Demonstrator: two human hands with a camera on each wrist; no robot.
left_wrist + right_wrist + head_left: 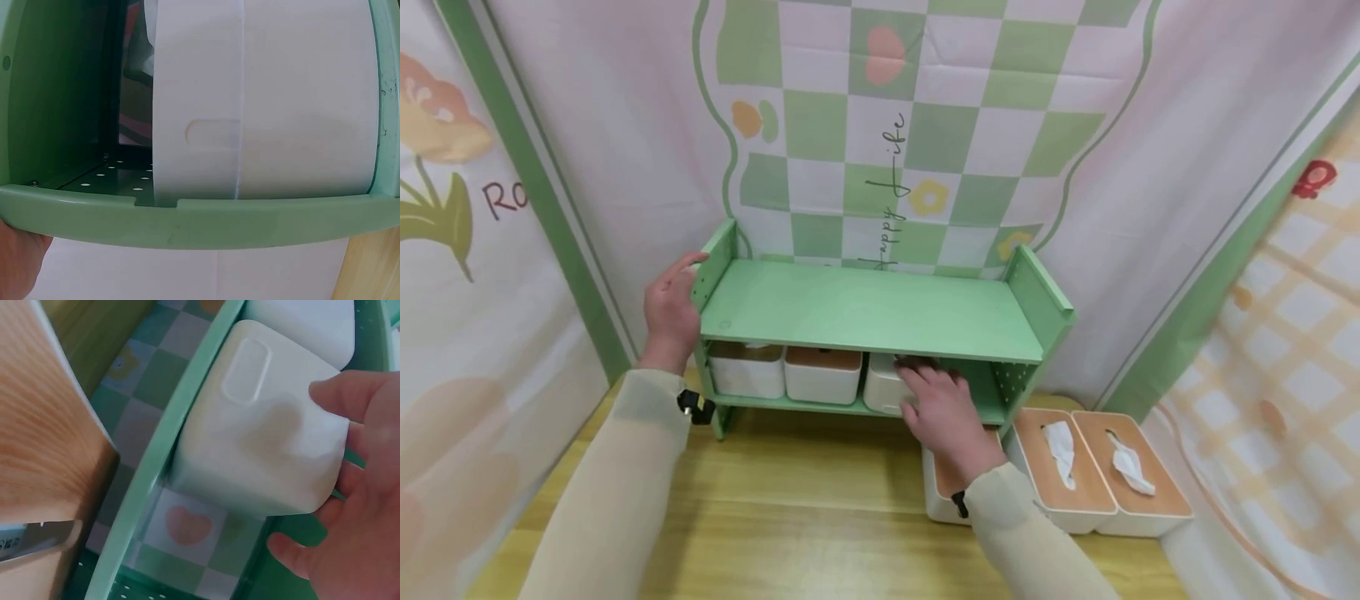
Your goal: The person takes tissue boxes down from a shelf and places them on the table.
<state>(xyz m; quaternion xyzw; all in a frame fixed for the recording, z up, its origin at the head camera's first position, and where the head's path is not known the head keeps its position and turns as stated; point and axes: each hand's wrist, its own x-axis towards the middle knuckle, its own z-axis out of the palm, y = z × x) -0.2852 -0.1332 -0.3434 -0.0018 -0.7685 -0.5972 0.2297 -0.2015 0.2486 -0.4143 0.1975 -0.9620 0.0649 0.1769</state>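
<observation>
A green two-tier shelf [865, 312] stands on the wooden table. My left hand [672, 312] holds its left side panel near the top edge; part of that hand [19, 259] shows beside the green rim in the left wrist view. On the lower tier are white tissue boxes: one at the left [747, 372], one beside it [822, 375] with a wood-brown lid, and a third [883, 385]. My right hand [947, 412] grips this third box [269, 425], thumb on its white face and fingers past its edge. The fingertips are partly hidden under the upper board.
To the right on the wooden table [805, 500] stand more tissue boxes: one [943, 487] partly under my right forearm, then two side by side [1067, 458] [1138, 467] with tissues sticking out. Printed curtains [910, 125] hang close behind and at both sides.
</observation>
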